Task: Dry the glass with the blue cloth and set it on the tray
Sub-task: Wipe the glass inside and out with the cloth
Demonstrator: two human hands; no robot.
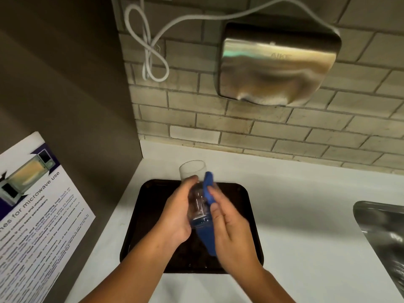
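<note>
White counter (295, 215) below a tiled wall with a steel hand dryer (277, 62); sink (384, 232) at right. Dark tray (150, 215) sits on the counter. Above it, left hand (177, 217) is closed around the tilted glass (194, 186), mouth pointing away. Right hand (231, 226) presses the blue cloth (207, 215) against the glass's side.

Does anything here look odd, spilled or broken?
Nothing spilled or broken. The white cable hangs in a loose knotted loop on the tiled wall left of the metal hand dryer, which looks untidy. The glass seems intact.
</note>
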